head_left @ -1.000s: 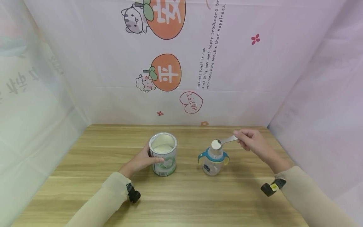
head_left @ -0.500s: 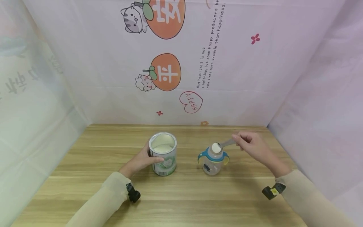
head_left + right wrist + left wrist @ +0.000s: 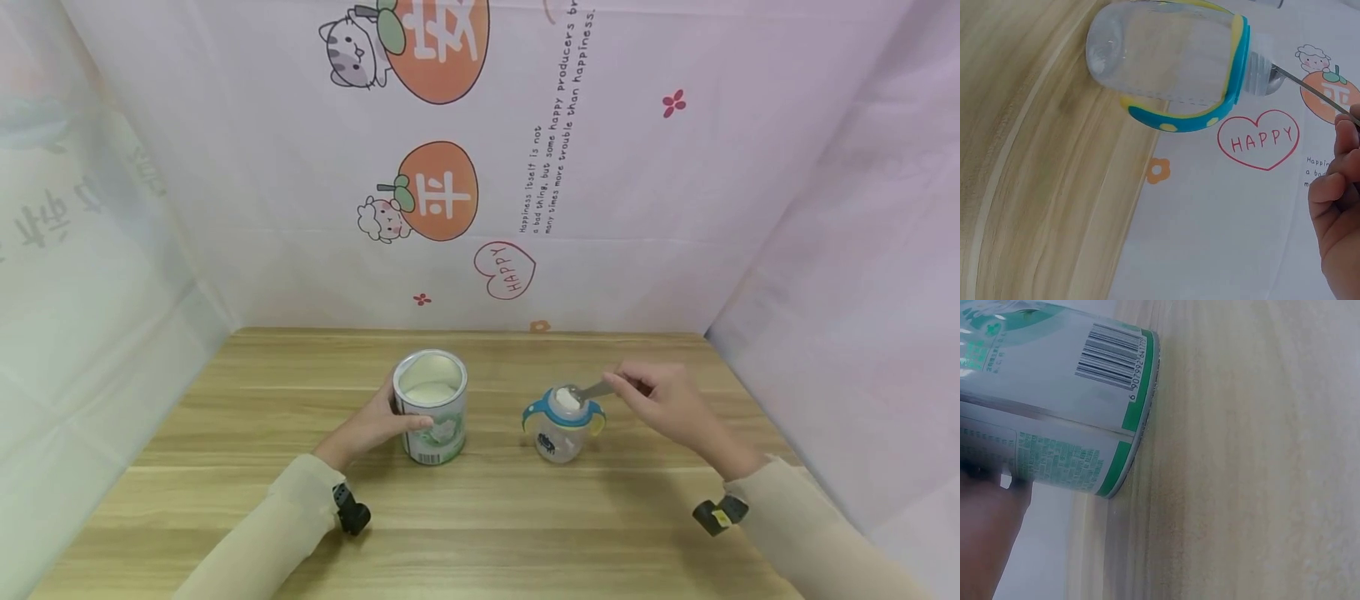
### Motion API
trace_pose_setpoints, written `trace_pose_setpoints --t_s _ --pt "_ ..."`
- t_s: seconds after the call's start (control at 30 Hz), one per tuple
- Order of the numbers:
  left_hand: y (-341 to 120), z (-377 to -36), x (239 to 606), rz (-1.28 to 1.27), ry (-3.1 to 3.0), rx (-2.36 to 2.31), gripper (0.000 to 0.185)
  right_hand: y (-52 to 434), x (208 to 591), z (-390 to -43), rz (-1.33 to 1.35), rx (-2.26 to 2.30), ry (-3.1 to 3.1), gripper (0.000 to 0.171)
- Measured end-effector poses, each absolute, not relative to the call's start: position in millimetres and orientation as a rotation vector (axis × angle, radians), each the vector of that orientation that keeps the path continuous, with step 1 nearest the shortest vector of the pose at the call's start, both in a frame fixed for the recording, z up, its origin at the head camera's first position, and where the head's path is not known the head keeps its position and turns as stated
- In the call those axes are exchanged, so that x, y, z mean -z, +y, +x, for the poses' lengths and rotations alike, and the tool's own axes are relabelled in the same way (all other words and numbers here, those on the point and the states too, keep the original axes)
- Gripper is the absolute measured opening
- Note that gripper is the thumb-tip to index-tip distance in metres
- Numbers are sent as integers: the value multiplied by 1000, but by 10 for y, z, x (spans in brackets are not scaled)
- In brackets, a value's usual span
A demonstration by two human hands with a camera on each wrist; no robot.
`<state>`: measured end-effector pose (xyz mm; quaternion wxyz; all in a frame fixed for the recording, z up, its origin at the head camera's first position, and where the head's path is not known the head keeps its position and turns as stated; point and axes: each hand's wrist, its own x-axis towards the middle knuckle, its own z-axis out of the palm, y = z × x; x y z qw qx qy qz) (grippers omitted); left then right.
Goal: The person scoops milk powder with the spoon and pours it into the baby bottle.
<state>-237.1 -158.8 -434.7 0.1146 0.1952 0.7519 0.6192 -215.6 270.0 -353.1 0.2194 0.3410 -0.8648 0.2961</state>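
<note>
My right hand (image 3: 660,400) pinches one spoon (image 3: 583,392); its long axis runs leftward from my fingers, the loaded bowl resting at the mouth of the one bottle (image 3: 562,425) just left. My left hand (image 3: 372,427) grips one tin (image 3: 432,406) on the bench (image 3: 225,433).

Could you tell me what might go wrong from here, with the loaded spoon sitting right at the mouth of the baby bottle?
The bottle stands free, held by no hand, so a nudge from the spoon in the right hand could tip it. Its mouth looks hardly wider than the spoon's bowl, so powder might spill onto the table. The open can seems safer, since the left hand grips it.
</note>
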Motion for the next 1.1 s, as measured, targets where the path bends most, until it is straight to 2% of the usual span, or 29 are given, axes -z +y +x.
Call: trace_pose_setpoints --t_s 0.27,0.63,0.8,1.1 --pt "-1590 -2385 4321 558 2203 -1822 102 2694 3557 -2158 1080 -698 -2270 33" --pt "-1588 -2428 4269 673 2157 -1848 101 2714 3613 -2172 1226 -580 -2109 19" --pt "-1585 -2434 4269 677 2153 -1855 102 2726 3635 -2166 1220 -552 -2109 20" --pt "-1588 -2434 4300 626 2174 -1845 102 2724 3694 -2152 1214 -349 -1994 39"
